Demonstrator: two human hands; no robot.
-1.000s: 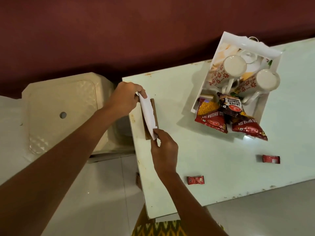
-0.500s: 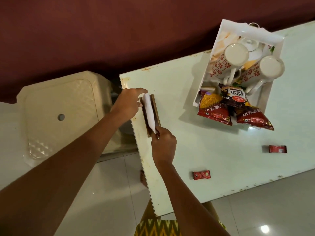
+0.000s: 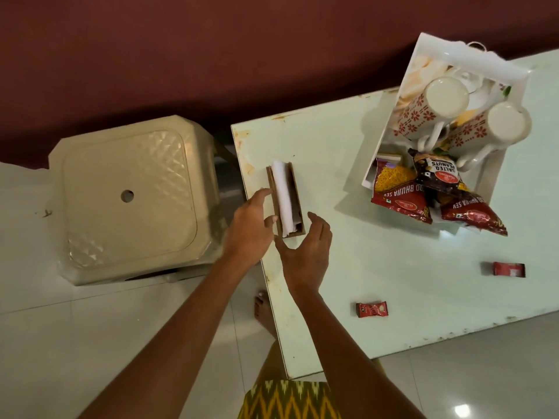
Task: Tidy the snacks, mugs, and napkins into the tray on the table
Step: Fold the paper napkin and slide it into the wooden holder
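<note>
Stool (image 3: 130,195): stood at 9 o'clock, beside the table.
Wall (image 3: 181,49): maroon, ran along 12 o'clock.
Floor (image 3: 75,343): pale tiles.

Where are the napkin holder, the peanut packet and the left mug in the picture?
napkin holder (image 3: 295,189), head view, on its right wooden wall.
peanut packet (image 3: 438,173), head view, on the printed label.
left mug (image 3: 447,96), head view, on its pale upturned end.

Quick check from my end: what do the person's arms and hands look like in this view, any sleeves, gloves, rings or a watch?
Both forearms are bare up to the frame edge, no sleeves in view. The left hand and right hand wear no gloves, and no rings, watch or bracelet show. At the bottom edge, a garment with a yellow and green zigzag pattern is visible. A bare foot shows beside the table.
</note>
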